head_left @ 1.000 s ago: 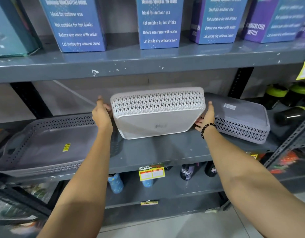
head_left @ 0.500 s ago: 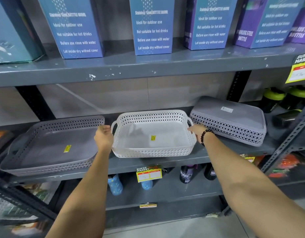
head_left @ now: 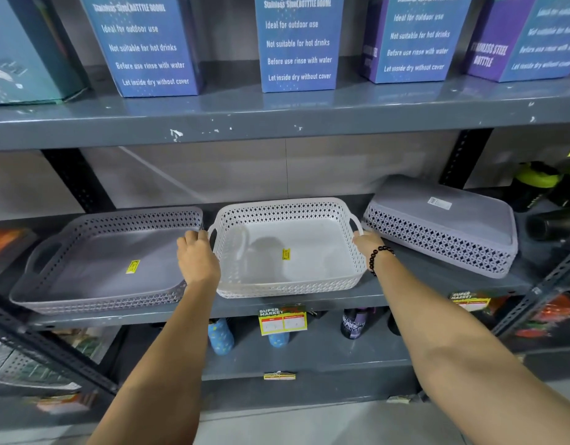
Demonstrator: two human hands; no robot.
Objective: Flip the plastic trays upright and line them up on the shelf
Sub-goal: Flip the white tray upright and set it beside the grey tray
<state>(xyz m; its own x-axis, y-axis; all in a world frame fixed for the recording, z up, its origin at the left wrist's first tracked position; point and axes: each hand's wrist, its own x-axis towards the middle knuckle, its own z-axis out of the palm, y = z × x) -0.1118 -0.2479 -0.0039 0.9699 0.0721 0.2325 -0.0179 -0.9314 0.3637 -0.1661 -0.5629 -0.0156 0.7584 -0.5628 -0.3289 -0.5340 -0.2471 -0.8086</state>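
Observation:
Three perforated plastic trays sit on the grey middle shelf (head_left: pixel 421 277). A white tray (head_left: pixel 309 271) stands upright in the centre, a yellow sticker on its floor. My left hand (head_left: pixel 197 256) grips its left handle and my right hand (head_left: pixel 368 244), with a black bead bracelet at the wrist, grips its right handle. To the left lies an upright grey tray (head_left: pixel 94 268), also with a yellow sticker. On the right a grey tray (head_left: pixel 453 226) lies upside down, bottom up, slightly skewed.
Blue and purple bottle boxes (head_left: pixel 296 43) line the shelf above. Dark bottles with green caps (head_left: pixel 540 184) lie at the far right of the middle shelf. Bottles (head_left: pixel 221 337) and a price tag (head_left: pixel 282 319) sit below. Slotted uprights frame both sides.
The white tray was tipped on edge with its bottom facing me; it now rests upright on the shelf. Both hands have stayed on its handles.

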